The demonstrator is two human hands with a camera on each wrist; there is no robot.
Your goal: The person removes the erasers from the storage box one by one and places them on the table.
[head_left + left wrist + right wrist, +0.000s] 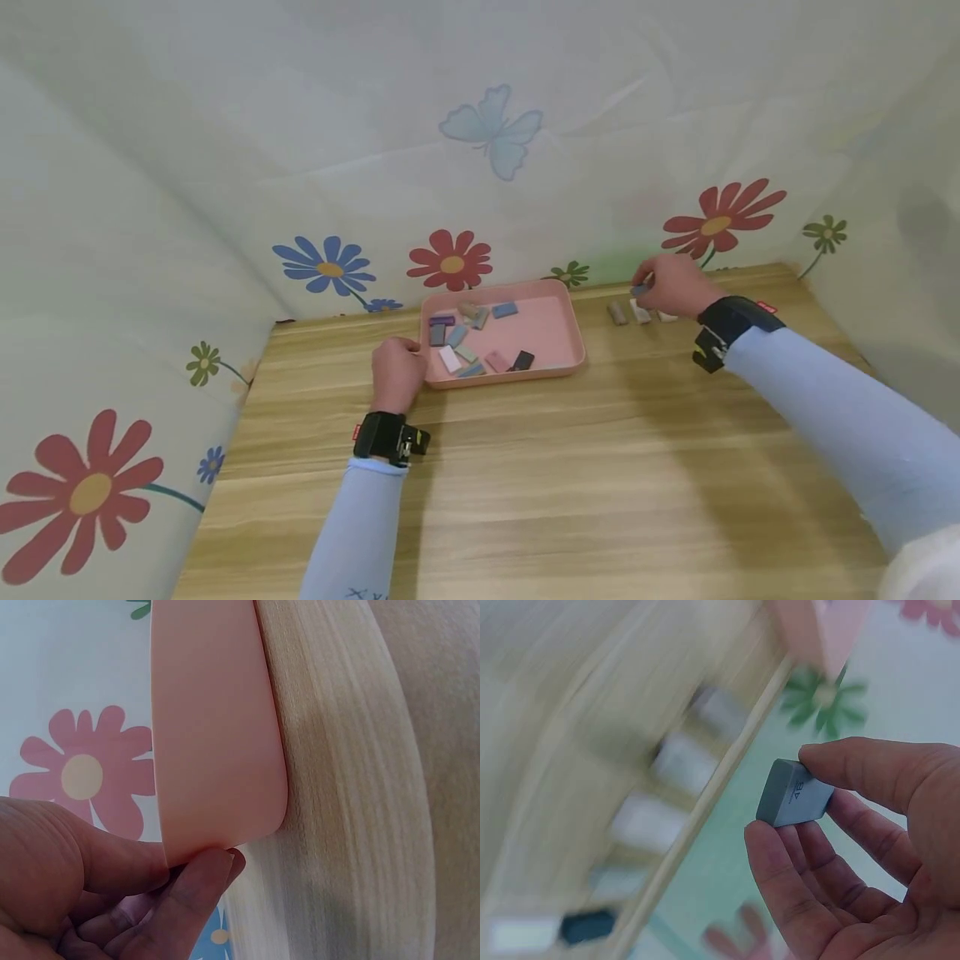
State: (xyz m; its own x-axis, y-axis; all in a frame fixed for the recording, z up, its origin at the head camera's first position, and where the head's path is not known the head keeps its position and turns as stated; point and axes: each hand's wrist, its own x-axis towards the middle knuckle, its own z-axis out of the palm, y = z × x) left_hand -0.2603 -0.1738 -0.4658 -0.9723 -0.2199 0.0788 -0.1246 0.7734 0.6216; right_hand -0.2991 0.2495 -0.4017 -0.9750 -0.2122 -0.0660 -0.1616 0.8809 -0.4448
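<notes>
Between thumb and fingertips my right hand (pixel 675 285) pinches a grey-blue eraser (pixel 795 793) marked 4B, held up above the table's back right. Under and beside that hand, a row of erasers lies on the table, among them a grey-brown eraser (pixel 617 313) and a white eraser (pixel 640 311); the row is blurred in the right wrist view. My left hand (pixel 397 375) grips the left front corner of a pink tray (pixel 217 720), thumb and fingers at its rim. Several erasers lie in the tray, including a black eraser (pixel 523 360) and a pink eraser (pixel 497 361).
The wood-grain table (pixel 525 483) runs back to a pale cloth wall (pixel 585 183) printed with flowers and a butterfly. The tray stands near the back edge, left of the eraser row. More cloth hangs at both sides.
</notes>
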